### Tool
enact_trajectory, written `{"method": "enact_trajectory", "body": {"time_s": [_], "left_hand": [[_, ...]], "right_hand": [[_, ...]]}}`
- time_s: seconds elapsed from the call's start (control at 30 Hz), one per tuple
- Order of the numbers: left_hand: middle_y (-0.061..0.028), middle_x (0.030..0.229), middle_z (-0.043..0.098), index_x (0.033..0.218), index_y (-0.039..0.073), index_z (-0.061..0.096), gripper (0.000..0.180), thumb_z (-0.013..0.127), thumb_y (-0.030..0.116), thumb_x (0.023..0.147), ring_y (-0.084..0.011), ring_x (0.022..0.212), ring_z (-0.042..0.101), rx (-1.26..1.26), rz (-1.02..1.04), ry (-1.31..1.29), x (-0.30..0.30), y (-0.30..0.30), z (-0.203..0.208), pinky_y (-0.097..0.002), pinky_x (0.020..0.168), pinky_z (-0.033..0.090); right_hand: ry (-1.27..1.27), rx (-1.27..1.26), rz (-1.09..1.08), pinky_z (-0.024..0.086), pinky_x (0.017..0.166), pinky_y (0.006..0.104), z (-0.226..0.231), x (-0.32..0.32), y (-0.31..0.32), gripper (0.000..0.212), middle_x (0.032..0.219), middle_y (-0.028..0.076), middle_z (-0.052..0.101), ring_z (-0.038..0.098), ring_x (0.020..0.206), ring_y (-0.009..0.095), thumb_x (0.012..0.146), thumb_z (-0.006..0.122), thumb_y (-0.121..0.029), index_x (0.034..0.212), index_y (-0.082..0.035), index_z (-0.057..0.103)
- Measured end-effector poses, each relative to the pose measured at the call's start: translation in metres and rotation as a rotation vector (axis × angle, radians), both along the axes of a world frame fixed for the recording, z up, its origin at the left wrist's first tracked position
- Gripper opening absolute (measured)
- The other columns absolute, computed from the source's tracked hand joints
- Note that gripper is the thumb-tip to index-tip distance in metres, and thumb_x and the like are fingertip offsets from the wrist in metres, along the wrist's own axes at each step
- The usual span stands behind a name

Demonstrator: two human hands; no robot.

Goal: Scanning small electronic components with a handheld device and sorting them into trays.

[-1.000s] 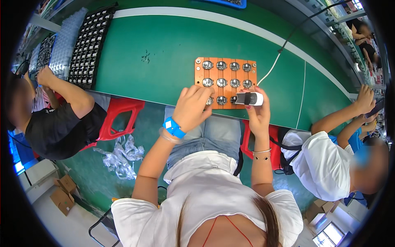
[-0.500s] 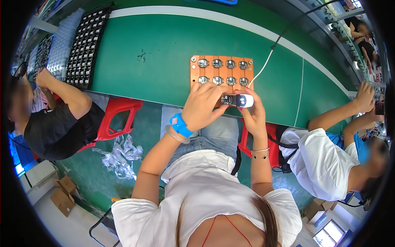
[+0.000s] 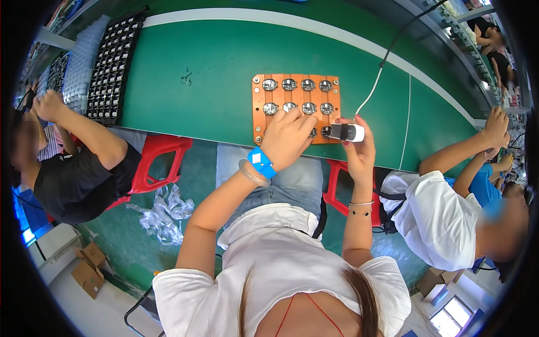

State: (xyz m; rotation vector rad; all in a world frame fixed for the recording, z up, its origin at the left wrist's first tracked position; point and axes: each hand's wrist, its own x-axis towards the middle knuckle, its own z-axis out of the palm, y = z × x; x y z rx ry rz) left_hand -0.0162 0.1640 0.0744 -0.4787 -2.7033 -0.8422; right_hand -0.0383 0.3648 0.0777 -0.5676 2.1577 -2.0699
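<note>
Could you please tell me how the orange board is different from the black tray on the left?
The orange board looks shorter than the black tray. The left hand is over the orange board; the black tray lies away from both the person's hands. Both are on the green table and carry small items in rows.

The counter (image 3: 185, 106) is green, with a white strip (image 3: 269, 17) towards twelve o'clock. The board (image 3: 259, 119) is orange, its round parts (image 3: 289, 84) black and silver. The right hand (image 3: 360, 154) has red nails (image 3: 346, 143); the device (image 3: 352, 133) is white and black. The wristband (image 3: 261, 163) is bright blue with a white square. At ten o'clock a black tray (image 3: 133, 50) shows rows of white pieces (image 3: 112, 62); at nine o'clock a stool (image 3: 168, 141) is red.
</note>
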Motion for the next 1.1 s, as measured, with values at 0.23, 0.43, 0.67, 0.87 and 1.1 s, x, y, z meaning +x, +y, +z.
{"method": "enact_trajectory", "body": {"time_s": [0.23,0.43,0.67,0.87,1.1], "left_hand": [[0.0007,0.09,0.064,0.102,0.011,0.058,0.036,0.074,0.016,0.07,-0.0198,0.09,0.054,0.152,0.005,-0.005,0.0,0.001,0.018,-0.0347,0.076,0.036],[0.0005,0.094,0.064,0.102,0.011,0.058,0.038,0.076,0.018,0.07,-0.0195,0.09,0.054,0.165,-0.035,0.036,-0.001,0.002,0.025,-0.0351,0.077,0.035],[-0.0047,0.093,0.061,0.104,0.008,0.055,0.036,0.07,0.011,0.071,-0.0238,0.092,0.055,0.187,-0.04,-0.015,-0.003,0.005,0.017,-0.0358,0.076,0.037],[-0.007,0.091,0.059,0.105,0.006,0.055,0.038,0.066,0.007,0.068,-0.0238,0.088,0.054,-0.043,-0.047,-0.015,-0.009,0.012,0.01,-0.0358,0.075,0.039],[-0.0041,0.082,0.059,0.103,0.003,0.055,0.04,0.069,0.012,0.067,-0.0225,0.087,0.052,-0.075,-0.06,0.097,-0.016,0.036,-0.005,-0.0355,0.076,0.037]], "right_hand": [[0.059,0.132,0.058,0.041,0.1,0.0354,-0.003,0.0,-0.004,0.048,0.122,0.013,0.059,0.055,0.114,0.024,0.084,0.059,0.002,0.131,-0.003,0.049],[0.053,0.112,0.064,0.042,0.097,0.0331,-0.003,0.001,-0.009,0.047,0.121,0.013,0.059,0.056,0.111,0.023,0.085,0.059,0.002,0.131,-0.004,0.049],[-0.013,-0.005,-0.066,0.041,0.1,0.0364,-0.011,0.004,-0.004,0.048,0.123,0.016,0.057,0.054,0.115,0.023,0.091,0.058,-0.007,0.135,-0.001,0.039],[0.005,-0.178,-0.248,0.039,0.102,0.0425,0.0,-0.006,0.024,0.053,0.123,0.018,0.056,0.055,0.115,0.031,0.094,0.056,-0.013,0.139,-0.002,0.029],[-0.007,-0.017,-0.134,0.039,0.103,0.041,-0.001,-0.002,0.029,0.048,0.123,0.016,0.056,0.054,0.117,0.028,0.093,0.056,-0.01,0.137,-0.001,0.037]]}}
